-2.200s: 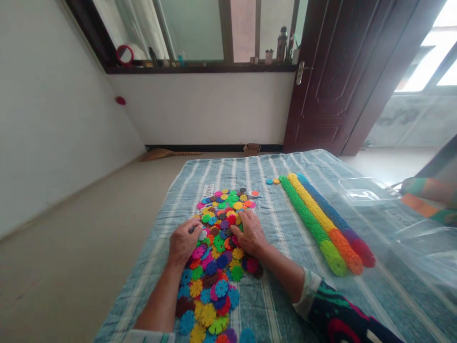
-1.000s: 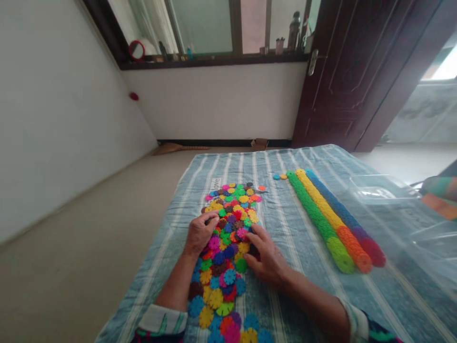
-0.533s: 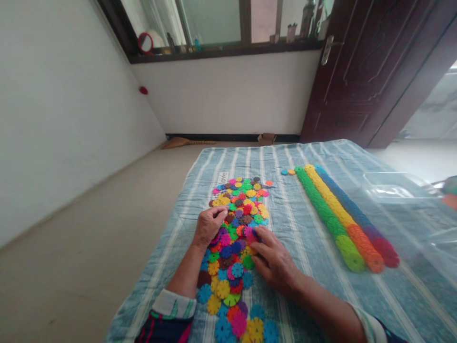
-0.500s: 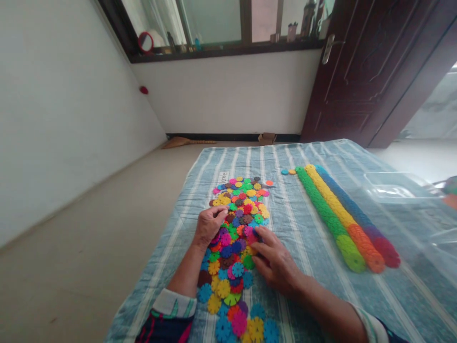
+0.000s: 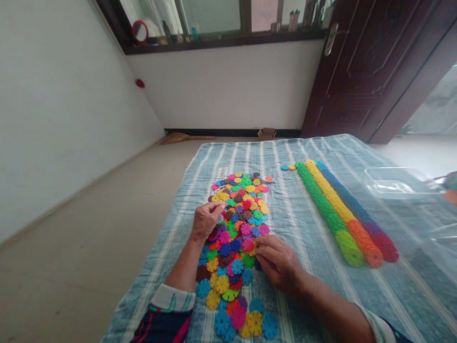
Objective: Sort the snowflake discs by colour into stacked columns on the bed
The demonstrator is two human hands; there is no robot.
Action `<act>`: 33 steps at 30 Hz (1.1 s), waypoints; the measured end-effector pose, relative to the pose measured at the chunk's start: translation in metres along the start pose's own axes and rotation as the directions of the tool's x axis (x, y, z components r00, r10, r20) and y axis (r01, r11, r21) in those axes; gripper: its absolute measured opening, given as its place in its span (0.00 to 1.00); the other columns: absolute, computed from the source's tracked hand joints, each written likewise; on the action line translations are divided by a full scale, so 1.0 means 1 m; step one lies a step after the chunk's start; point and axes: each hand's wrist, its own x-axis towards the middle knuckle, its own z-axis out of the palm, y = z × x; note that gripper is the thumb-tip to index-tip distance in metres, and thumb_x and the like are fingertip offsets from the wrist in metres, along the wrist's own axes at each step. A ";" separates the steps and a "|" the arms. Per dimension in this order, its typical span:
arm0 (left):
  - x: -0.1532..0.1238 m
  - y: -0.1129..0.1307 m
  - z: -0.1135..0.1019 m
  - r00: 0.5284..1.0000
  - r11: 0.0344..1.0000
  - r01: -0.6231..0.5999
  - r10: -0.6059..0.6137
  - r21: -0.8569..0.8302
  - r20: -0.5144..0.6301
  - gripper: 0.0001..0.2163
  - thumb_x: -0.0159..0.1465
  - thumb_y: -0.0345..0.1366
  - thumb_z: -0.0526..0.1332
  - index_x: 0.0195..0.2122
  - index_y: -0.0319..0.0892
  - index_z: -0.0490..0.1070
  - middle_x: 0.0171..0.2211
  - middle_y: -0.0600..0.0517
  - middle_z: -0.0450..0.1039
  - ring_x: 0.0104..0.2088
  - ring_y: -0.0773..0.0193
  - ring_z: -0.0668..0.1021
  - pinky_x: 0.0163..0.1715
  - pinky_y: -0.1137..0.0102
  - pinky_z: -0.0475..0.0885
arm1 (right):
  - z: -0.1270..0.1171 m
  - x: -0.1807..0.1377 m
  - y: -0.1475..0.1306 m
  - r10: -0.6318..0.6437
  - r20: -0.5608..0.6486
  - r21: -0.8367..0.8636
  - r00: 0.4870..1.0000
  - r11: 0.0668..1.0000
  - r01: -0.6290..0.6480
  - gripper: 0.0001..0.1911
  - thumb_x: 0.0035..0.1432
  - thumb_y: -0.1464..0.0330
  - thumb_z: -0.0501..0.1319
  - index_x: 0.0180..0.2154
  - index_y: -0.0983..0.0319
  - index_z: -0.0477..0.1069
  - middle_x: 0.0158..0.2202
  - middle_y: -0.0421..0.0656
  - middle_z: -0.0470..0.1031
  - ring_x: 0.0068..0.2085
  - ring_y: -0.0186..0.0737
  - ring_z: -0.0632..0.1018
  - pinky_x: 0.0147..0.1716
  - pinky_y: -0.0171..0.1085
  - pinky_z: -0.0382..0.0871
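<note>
A long pile of flower-shaped plastic discs in many colours spreads over the striped cloth in front of me. At its left edge is my left hand, thumb and forefinger pinched together above the discs; whatever is between them is too small to make out. My right hand rests at the right edge, fingers bent and drawn together beside a yellow disc. A dark blue piece shows under its thumb. Farther right lie a green stack, a yellow-and-orange stack and a blue-to-red stack of such discs.
A clear plastic tub stands at the right of the striped cloth. A card reading "love" lies by the pile's far end. Behind are a wall, a wooden door and a broom on the floor.
My right hand has slid back from over the discs to the pile's right edge, and its fingers have drawn together. My left hand stays pinched, shifted slightly. The view has tilted a little.
</note>
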 end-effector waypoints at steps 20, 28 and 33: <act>0.002 0.006 -0.004 0.999 0.997 0.037 -0.035 -0.065 0.032 0.12 0.54 0.44 0.62 0.29 0.41 0.80 0.31 0.52 0.81 0.37 0.57 0.81 0.44 0.67 0.73 | -0.003 0.006 0.007 0.004 0.004 0.013 1.000 1.000 -0.004 0.09 0.64 0.74 0.54 0.34 0.61 0.71 0.35 0.46 0.75 0.37 0.38 0.74 0.37 0.37 0.71; 0.001 0.007 -0.004 0.998 0.990 0.061 -0.057 -0.126 0.041 0.10 0.54 0.43 0.63 0.27 0.42 0.80 0.30 0.52 0.81 0.37 0.57 0.80 0.44 0.67 0.72 | -0.004 0.007 0.008 -0.009 0.017 0.009 1.000 1.000 0.009 0.08 0.64 0.74 0.54 0.34 0.61 0.70 0.35 0.46 0.75 0.37 0.38 0.74 0.37 0.37 0.70; 0.000 0.005 -0.003 0.997 0.987 0.067 -0.062 -0.147 0.036 0.09 0.53 0.41 0.64 0.27 0.42 0.80 0.31 0.53 0.81 0.37 0.59 0.80 0.43 0.69 0.72 | -0.004 0.006 0.009 -0.015 0.009 0.018 1.000 1.000 0.015 0.08 0.63 0.74 0.55 0.34 0.61 0.70 0.34 0.45 0.75 0.37 0.38 0.74 0.37 0.37 0.69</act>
